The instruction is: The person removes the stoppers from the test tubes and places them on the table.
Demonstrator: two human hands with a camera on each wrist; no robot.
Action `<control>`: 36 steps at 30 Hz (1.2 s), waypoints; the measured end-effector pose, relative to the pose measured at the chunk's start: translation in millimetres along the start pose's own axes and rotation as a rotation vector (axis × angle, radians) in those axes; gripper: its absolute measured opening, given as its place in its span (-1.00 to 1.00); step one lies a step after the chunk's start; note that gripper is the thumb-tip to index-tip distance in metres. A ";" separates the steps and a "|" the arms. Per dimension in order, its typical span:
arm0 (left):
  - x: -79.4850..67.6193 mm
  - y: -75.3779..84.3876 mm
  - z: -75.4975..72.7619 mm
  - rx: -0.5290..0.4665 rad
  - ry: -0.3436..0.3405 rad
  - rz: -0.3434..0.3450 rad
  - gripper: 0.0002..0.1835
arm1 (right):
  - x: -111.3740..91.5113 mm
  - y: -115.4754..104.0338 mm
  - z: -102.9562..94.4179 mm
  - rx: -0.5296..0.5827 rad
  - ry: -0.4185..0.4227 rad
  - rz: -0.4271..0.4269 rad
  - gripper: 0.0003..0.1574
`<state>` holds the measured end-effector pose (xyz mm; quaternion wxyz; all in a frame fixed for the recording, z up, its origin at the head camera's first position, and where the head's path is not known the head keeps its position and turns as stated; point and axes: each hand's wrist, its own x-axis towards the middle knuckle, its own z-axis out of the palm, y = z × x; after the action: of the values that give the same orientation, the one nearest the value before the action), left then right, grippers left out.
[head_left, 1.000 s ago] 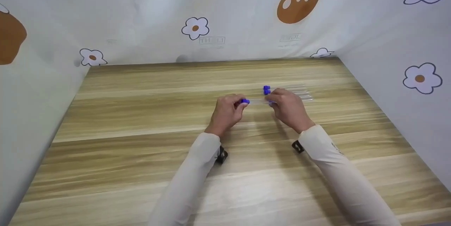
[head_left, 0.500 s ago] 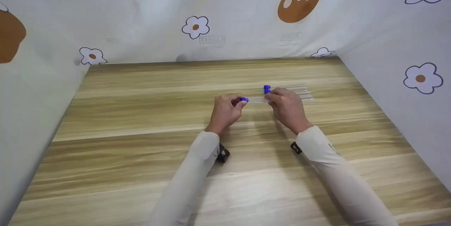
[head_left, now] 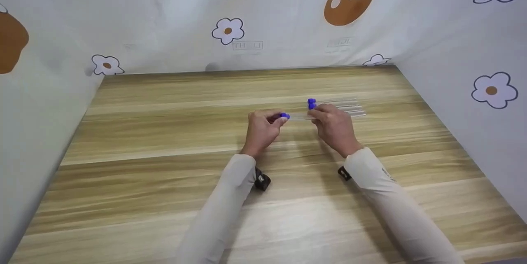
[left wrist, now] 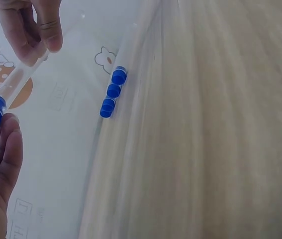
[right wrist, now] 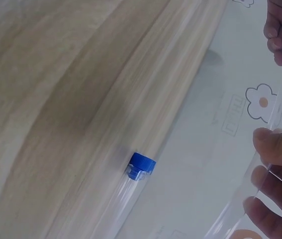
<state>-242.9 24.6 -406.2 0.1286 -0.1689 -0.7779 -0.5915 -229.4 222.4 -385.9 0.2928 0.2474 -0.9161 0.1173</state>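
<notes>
Both hands hold one clear plastic tube (left wrist: 19, 79) with a blue screw cap (head_left: 285, 115), raised above the table. My left hand (head_left: 262, 131) pinches the cap between thumb and fingers. My right hand (head_left: 335, 128) grips the tube's clear body farther along, thumb on one side and fingers on the other, as the right wrist view shows. Behind the right hand, several more capped clear tubes (head_left: 357, 110) lie side by side on the table, partly hidden by that hand. Their blue caps (left wrist: 113, 90) line up in a row in the left wrist view.
The wood-grain table (head_left: 164, 132) carries the lying tubes right of centre. White sheeting (head_left: 173, 17) printed with flowers encloses its back and sides. A dark wrist device (head_left: 262, 180) sits below the left sleeve, another (head_left: 344, 173) by the right sleeve.
Both hands and the held tube have shifted slightly left, and the cap sits a little higher in the head view. A blue patch below the right hand is now out of sight.
</notes>
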 end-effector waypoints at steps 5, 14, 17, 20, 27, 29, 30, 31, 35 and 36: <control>-0.3 0.0 0.2 -0.053 0.012 -0.070 -0.82 | 1.4 -2.2 -1.4 0.003 -0.001 -0.006 -0.74; -0.8 -0.4 -2.5 -0.022 -0.035 -0.158 -0.83 | 2.6 -2.8 0.1 -0.020 0.000 -0.068 -0.74; -0.2 2.2 -4.8 -0.004 -0.051 -0.168 -0.84 | 3.0 -2.1 2.2 -0.031 0.021 -0.096 -0.75; 0.4 3.8 -6.0 0.021 -0.051 -0.165 -0.87 | 2.7 -1.2 4.3 -0.044 0.052 -0.128 -0.77; 2.1 3.7 -8.3 0.004 -0.052 -0.202 -0.90 | 1.3 -1.7 7.0 -0.093 0.128 -0.185 -0.81; 2.3 3.4 -9.0 -0.016 -0.054 -0.215 -0.89 | 1.3 -2.4 7.5 -0.100 0.140 -0.192 -0.82; 2.4 3.4 -9.3 -0.026 -0.054 -0.221 -0.89 | 1.3 -2.8 7.7 -0.105 0.146 -0.196 -0.84; 2.4 3.4 -9.6 -0.038 -0.054 -0.231 -0.89 | 1.4 -3.3 7.7 -0.109 0.152 -0.198 -0.84; 2.1 4.7 -10.9 -0.073 -0.048 -0.261 -0.87 | 1.6 -4.3 8.3 -0.102 0.160 -0.196 -0.86; 2.0 5.1 -11.3 -0.073 -0.044 -0.260 -0.87 | 1.7 -4.5 8.2 -0.098 0.154 -0.192 -0.86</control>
<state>-242.6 15.2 -397.9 0.0276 -0.0842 -0.7738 -0.6273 -232.2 215.0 -391.1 0.3841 0.3097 -0.8676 0.0626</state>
